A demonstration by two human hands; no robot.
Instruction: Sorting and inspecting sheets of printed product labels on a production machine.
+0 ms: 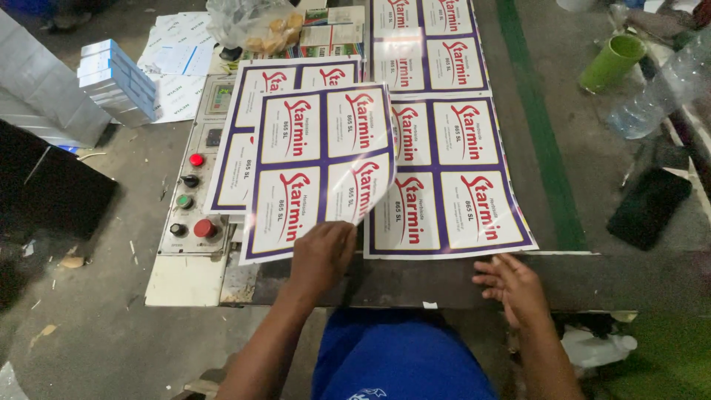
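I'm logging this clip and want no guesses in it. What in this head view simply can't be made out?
- Left hand: its fingers are hidden behind the lifted label sheet, so the grip is unclear.
- The sheet underneath: mostly covered by the lifted one.
- Control panel: button markings too small.
- Plastic bottle: cut off by the right edge.
- Dark flat object: too dim to identify.

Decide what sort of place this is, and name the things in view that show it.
Probably a print or packaging workshop: glossy label sheets cover the bench, one lifted by the left hand; a push-button control panel sits alongside, and flat cartons are stacked on the concrete floor.
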